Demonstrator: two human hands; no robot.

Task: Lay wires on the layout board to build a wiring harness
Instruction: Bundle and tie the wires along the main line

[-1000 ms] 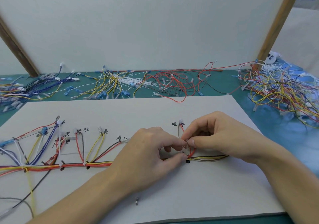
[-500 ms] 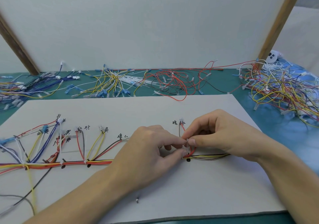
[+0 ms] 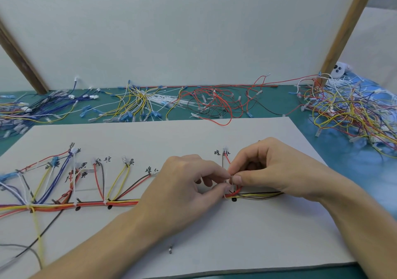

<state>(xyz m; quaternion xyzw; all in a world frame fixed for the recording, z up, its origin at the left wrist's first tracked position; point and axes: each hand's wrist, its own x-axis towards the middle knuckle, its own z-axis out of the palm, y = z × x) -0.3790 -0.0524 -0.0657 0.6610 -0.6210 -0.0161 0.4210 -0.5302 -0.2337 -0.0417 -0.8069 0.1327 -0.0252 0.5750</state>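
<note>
Both hands meeting over the right end of the harness trunk on the layout board. Left hand curled, thumb and forefinger pinching something small and pale at the bundle (likely a tie, too small to confirm). Right hand curled too, thumb and fingertips pinched at the same spot, just above the red wire looping out of the trunk. Fingertips of the two hands nearly touching. Brown-and-red branch rising from that junction to its marked terminal, just behind the knuckles.

Risks from here, judged only from the layout:

- Pulling too hard at the pinch could drag the branch off its marked end, since nothing visible pins it down.
- Slipping grip on so small a piece could let the red loop spring loose and spread the trunk wires apart.
- Cinching with the red loop still bulged would lock slack into the junction.
- Left forearm lying across the board near the finished trunk section; a sweep of the wrist might shift laid wires.
- Small loose metal piece on the board below the left wrist, easily knocked off.

Spare wire piles on the table beyond, well apart from the work.
</note>
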